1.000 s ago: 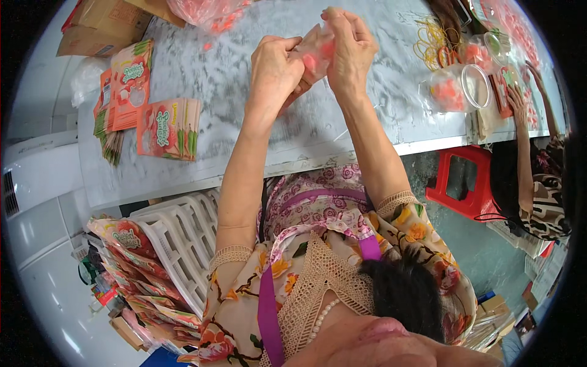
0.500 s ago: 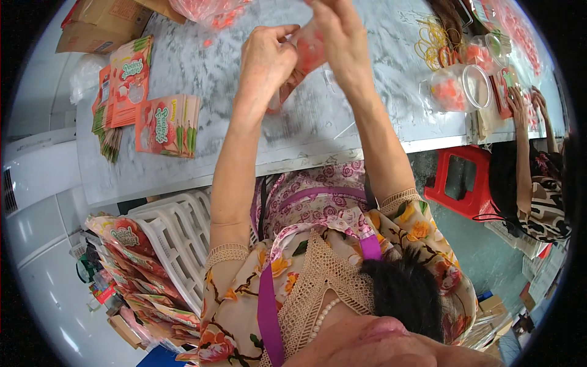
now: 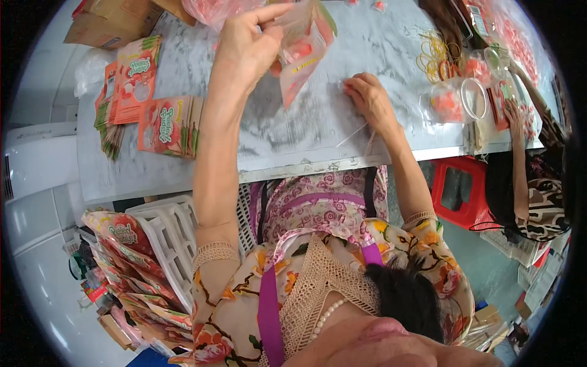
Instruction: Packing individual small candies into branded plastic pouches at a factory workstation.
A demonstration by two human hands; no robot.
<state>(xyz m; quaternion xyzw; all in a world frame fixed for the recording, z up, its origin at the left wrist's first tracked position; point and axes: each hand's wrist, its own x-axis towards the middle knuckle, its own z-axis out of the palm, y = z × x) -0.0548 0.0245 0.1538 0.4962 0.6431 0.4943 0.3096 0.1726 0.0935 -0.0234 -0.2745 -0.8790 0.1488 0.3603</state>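
Left hand: the left hand (image 3: 244, 46) is raised at about 11 o'clock in the view, fingers closed in a pinch on the top edge of a clear packet (image 3: 304, 49), index finger stretched out over it.
Clear packet: a see-through bag with red pieces and a yellow strip inside; it hangs tilted from the pinch, above the table (image 3: 293, 131) and clear of its surface, at about 12 o'clock.
Right hand: the right hand (image 3: 370, 98) lies palm down on the table at about 1 o'clock, fingers loosely spread and half open; its fingertips rest on thin clear film (image 3: 358, 131), and whether they grip it cannot be told.
Table: a pale grey marbled top running across the upper half of the view.
Printed cards: a stack of red and green printed cards (image 3: 168, 125) lies at 10 o'clock, with a second fanned stack (image 3: 125, 85) just beyond it, both well apart from the hands.
Clear tub: a round clear tub (image 3: 455, 101) with red pieces stands at 2 o'clock, near the right hand but not touching.
Rubber bands: a heap of yellow rubber bands (image 3: 434, 55) lies beyond the tub.
Stool: a red stool (image 3: 458, 189) stands under the table edge at 3 o'clock.
Crate: a white plastic crate (image 3: 174, 235) sits at 8 o'clock, beside a pile of filled packets (image 3: 131, 275).
Co-worker: another person's arm (image 3: 520, 159) reaches to the table at the far right.
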